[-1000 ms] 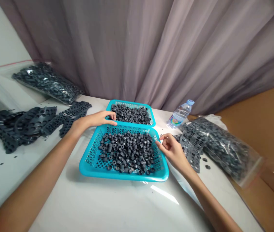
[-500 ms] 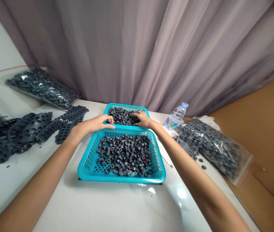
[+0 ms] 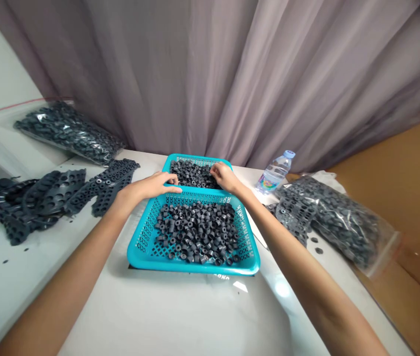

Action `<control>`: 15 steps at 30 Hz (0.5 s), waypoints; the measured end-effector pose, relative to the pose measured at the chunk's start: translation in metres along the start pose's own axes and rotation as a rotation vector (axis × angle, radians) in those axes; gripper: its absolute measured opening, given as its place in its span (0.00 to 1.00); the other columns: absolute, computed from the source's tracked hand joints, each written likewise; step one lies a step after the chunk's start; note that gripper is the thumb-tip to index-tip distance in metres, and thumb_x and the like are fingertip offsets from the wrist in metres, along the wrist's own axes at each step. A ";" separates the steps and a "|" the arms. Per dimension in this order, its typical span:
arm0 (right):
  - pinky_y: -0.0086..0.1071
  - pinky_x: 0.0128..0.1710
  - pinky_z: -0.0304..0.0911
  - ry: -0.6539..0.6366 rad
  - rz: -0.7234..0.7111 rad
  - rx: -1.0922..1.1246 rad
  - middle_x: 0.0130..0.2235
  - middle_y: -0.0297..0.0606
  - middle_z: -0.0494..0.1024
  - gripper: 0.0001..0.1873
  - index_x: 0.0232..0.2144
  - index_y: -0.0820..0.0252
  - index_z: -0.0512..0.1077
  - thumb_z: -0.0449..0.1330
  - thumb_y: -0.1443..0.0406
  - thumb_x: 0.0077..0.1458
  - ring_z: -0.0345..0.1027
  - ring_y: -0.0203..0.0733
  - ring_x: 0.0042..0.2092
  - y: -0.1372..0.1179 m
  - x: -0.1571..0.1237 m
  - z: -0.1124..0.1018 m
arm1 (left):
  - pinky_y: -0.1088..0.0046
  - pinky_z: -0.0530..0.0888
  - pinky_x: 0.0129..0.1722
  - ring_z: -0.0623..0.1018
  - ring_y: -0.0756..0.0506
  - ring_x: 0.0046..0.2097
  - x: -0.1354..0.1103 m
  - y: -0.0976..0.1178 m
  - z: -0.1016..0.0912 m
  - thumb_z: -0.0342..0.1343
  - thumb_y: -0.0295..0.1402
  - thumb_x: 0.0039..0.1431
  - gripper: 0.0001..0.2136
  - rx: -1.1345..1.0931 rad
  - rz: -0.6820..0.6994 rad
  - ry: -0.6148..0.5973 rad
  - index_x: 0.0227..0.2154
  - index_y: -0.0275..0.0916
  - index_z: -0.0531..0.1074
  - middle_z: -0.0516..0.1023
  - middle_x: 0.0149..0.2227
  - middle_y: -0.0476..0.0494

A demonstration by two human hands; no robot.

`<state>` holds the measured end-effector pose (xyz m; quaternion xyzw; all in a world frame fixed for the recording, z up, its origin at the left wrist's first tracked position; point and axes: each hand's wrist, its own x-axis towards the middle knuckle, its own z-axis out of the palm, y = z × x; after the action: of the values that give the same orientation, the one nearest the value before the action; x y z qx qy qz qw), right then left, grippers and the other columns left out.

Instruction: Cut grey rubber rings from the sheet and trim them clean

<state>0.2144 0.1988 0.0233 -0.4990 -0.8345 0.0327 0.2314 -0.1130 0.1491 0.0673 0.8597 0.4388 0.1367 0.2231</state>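
Note:
Two turquoise perforated baskets stand one behind the other on a white table. The near basket (image 3: 139, 242) holds several small dark grey rubber rings (image 3: 197, 232). The far basket (image 3: 195, 159) holds more of the same rings (image 3: 191, 174). My left hand (image 3: 150, 187) rests on the far rim of the near basket, fingers curled over the edge where the two baskets meet. My right hand (image 3: 223, 176) reaches into the far basket, its fingers bent down among the rings; what they pinch is hidden.
Dark rubber sheets with punched holes (image 3: 46, 193) lie at the left, behind them a clear bag of rings (image 3: 69, 131). At the right lie another bag of rings (image 3: 339, 222), more sheets (image 3: 293, 217) and a water bottle (image 3: 274, 173). A grey curtain hangs behind; brown cardboard stands right.
My right hand left the near basket's right rim and reached into the far basket, then shifted slightly right there. My left hand stayed on the rim.

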 end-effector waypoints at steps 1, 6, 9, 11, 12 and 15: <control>0.49 0.53 0.75 0.015 0.009 0.002 0.59 0.46 0.76 0.19 0.59 0.60 0.73 0.63 0.59 0.70 0.76 0.50 0.54 0.000 0.000 0.001 | 0.59 0.72 0.56 0.78 0.34 0.54 0.000 0.001 0.000 0.59 0.60 0.59 0.23 0.002 -0.004 0.004 0.42 0.46 0.78 0.83 0.50 0.42; 0.49 0.55 0.74 -0.034 0.003 0.029 0.58 0.50 0.77 0.22 0.60 0.61 0.72 0.64 0.57 0.69 0.75 0.51 0.55 0.001 0.003 0.011 | 0.59 0.72 0.55 0.79 0.35 0.52 -0.001 0.005 -0.003 0.60 0.57 0.59 0.21 0.002 0.007 0.028 0.42 0.45 0.78 0.83 0.50 0.43; 0.49 0.53 0.75 -0.103 -0.012 0.036 0.59 0.46 0.76 0.19 0.59 0.59 0.73 0.63 0.58 0.70 0.75 0.50 0.54 0.000 0.007 0.016 | 0.60 0.73 0.55 0.80 0.35 0.52 0.000 0.006 -0.003 0.62 0.55 0.59 0.20 -0.004 0.019 0.050 0.42 0.45 0.77 0.83 0.50 0.42; 0.48 0.53 0.75 -0.142 -0.011 0.039 0.59 0.46 0.76 0.18 0.58 0.59 0.73 0.63 0.59 0.70 0.76 0.49 0.54 0.000 0.011 0.018 | 0.58 0.73 0.55 0.80 0.34 0.53 0.001 0.004 -0.002 0.62 0.56 0.59 0.21 -0.005 0.014 0.067 0.43 0.44 0.76 0.82 0.50 0.40; 0.48 0.53 0.75 -0.152 -0.007 0.041 0.59 0.46 0.76 0.18 0.58 0.59 0.73 0.63 0.59 0.70 0.76 0.49 0.54 0.000 0.012 0.019 | 0.57 0.73 0.56 0.79 0.33 0.53 0.002 0.003 0.000 0.63 0.56 0.59 0.22 -0.006 0.012 0.075 0.44 0.43 0.76 0.82 0.51 0.39; 0.48 0.53 0.75 -0.124 0.018 0.049 0.59 0.46 0.76 0.19 0.59 0.60 0.73 0.63 0.59 0.70 0.76 0.50 0.54 0.002 0.014 0.017 | 0.55 0.72 0.58 0.78 0.32 0.56 0.004 -0.002 0.003 0.64 0.56 0.57 0.24 -0.010 0.020 0.093 0.47 0.43 0.75 0.81 0.53 0.37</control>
<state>0.2031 0.2148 0.0124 -0.4977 -0.8417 0.0858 0.1912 -0.1107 0.1526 0.0639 0.8555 0.4396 0.1810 0.2053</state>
